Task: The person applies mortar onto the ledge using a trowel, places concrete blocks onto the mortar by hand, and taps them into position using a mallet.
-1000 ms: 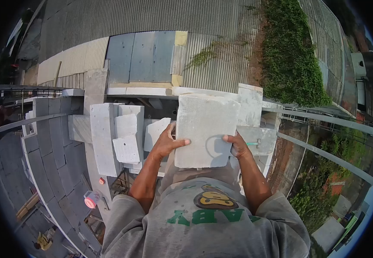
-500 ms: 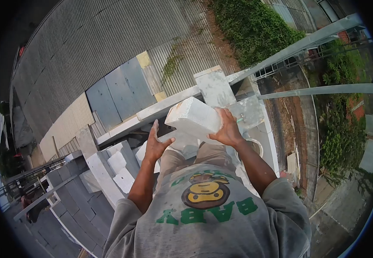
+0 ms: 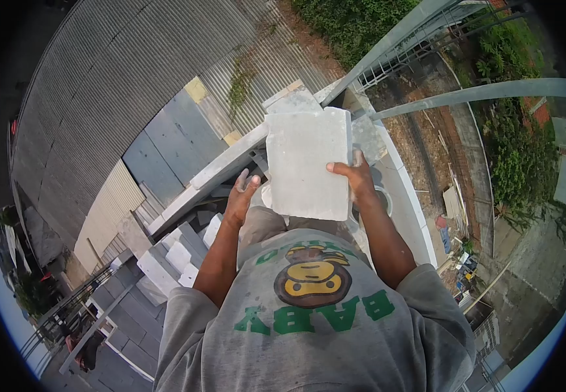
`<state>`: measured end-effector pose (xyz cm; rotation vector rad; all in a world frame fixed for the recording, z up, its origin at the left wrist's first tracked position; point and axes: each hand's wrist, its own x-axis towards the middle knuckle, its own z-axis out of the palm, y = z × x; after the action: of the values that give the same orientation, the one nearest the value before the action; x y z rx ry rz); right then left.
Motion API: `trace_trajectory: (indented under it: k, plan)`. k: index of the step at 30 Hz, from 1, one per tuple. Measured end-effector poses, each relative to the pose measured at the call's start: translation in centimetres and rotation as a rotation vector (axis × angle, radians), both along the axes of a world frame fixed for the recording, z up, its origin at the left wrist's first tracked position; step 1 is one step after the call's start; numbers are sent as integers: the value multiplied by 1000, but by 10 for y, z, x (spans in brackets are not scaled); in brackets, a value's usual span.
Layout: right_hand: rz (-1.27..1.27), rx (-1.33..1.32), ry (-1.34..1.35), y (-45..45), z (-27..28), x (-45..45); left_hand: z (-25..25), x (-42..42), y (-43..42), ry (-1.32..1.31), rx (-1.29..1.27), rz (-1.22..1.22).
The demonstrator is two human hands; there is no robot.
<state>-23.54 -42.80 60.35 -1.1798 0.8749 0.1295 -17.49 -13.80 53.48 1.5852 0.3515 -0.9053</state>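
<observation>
A pale lightweight concrete block [image 3: 309, 163] is held up in front of my body, its broad flat face turned toward me. My right hand [image 3: 355, 179] grips its right edge, with the thumb lying on the face and the fingers behind. Just off the lower left edge is my left hand [image 3: 242, 196], open, its thumb and fingers apart. Behind the held block, a wall-top block [image 3: 293, 101] shows in part.
A narrow block wall [image 3: 227, 157] runs diagonally past me beside a corrugated roof [image 3: 159, 59]. More white blocks [image 3: 178, 255] are stacked at lower left. Metal beams [image 3: 479, 98] extend to the right, high above the ground. A bucket rim [image 3: 384, 199] shows beside my right forearm.
The block has turned so its broad face now points at me instead of its narrow end. My right thumb has moved onto that face. The view has shifted slightly.
</observation>
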Motion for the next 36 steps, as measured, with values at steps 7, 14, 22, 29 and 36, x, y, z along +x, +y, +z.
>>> trace_trajectory:
  k: [7,14,22,29,36]
  plan:
    - [-297,435,-122,2,-26,-9,29,23,-30,326,-480,-27]
    - [-228,354,-2,8,-51,-13,38,55,-38,324,-442,-140]
    - [62,247,194,67,-100,-21,26,33,27,354,-271,-143]
    - [267,-449,371,56,-126,-82,-70,30,97,-73,431,-134]
    - [235,-467,618,-7,-137,-193,-58,34,136,93,455,280]
